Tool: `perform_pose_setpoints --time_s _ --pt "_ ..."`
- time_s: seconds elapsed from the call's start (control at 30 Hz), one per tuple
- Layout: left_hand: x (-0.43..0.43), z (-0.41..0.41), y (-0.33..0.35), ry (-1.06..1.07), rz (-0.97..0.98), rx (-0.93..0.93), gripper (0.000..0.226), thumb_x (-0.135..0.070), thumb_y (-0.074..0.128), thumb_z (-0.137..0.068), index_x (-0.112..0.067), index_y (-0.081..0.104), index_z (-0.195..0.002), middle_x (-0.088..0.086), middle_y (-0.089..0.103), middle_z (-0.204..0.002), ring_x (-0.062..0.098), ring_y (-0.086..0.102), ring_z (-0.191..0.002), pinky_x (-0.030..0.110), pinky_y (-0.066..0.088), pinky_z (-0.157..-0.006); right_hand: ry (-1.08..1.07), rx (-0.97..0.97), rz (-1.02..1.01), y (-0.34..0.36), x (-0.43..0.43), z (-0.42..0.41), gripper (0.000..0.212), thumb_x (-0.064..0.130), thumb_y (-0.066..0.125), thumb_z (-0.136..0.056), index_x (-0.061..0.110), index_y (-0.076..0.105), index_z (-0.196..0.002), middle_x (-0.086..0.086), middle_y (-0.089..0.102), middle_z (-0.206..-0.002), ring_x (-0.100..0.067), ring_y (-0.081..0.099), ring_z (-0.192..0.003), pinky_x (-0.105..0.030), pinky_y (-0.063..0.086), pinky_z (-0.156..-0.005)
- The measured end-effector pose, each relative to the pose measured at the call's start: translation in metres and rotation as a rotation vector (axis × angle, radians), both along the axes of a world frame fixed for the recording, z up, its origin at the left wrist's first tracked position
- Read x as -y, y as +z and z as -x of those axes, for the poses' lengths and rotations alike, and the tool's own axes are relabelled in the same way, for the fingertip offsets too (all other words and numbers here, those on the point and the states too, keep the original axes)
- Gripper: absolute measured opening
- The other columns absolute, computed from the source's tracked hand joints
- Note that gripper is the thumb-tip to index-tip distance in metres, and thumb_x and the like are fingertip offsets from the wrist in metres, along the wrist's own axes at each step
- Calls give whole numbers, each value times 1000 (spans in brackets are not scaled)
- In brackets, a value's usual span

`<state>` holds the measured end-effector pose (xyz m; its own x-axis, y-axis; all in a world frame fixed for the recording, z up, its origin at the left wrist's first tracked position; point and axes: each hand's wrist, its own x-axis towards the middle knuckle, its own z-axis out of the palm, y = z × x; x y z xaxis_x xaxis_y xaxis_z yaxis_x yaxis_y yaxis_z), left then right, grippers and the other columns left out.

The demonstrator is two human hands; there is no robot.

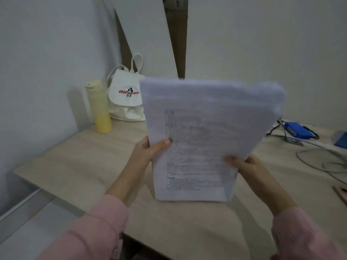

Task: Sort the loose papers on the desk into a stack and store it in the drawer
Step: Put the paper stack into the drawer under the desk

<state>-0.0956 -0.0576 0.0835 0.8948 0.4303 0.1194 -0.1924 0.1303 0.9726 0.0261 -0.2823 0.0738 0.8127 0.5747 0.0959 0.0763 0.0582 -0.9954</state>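
Observation:
A stack of printed white papers (206, 117) stands nearly upright above the light wooden desk (75, 166), its bottom edge close to the desktop. My left hand (150, 149) grips the stack's left edge, thumb on the front sheet. On the right edge, my right hand (246, 164) holds it the same way with its thumb in front. The sheets' top edges are slightly uneven and blurred. No drawer is in view.
A yellow bottle (98, 107) and a white tote bag (125, 98) sit at the desk's back left corner by the wall. A blue device (296, 129) with cables (319, 158) lies at the right. The desk's left edge drops to the floor.

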Motion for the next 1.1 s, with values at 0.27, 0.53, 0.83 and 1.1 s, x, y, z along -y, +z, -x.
perform_pose_setpoints --time_s 0.27,0.53,0.83,1.1 --pt "10 8 -17 -63 39 -69 39 -25 67 -73 -16 66 -111 0 74 -104 18 72 -90 22 57 -69 28 -14 -59 -14 -7 -3 43 9 74 -72 20 65 -113 0 70 -112 -18 66 -103 -31 55 -82" --pt "10 1 37 380 -439 124 79 -40 77 -66 -17 37 -130 2 47 -132 8 53 -117 14 49 -88 10 -123 -38 -21 -9 -4 22 10 67 -76 15 75 -96 -9 72 -108 -30 66 -102 -44 48 -93" --pt "53 -39 152 1 -1789 -178 40 -56 59 -78 -30 57 -107 -9 60 -97 16 54 -92 29 38 -69 8 -134 -13 -18 -9 -3 24 8 66 -79 10 71 -102 -10 72 -107 -30 66 -101 -43 50 -90" --pt "54 -40 143 -21 -1804 -42 32 -44 52 -88 -22 60 -108 -2 65 -96 22 57 -94 31 39 -65 27 -142 21 -13 -6 1 28 12 67 -77 8 69 -105 -9 72 -107 -27 68 -99 -39 52 -87"
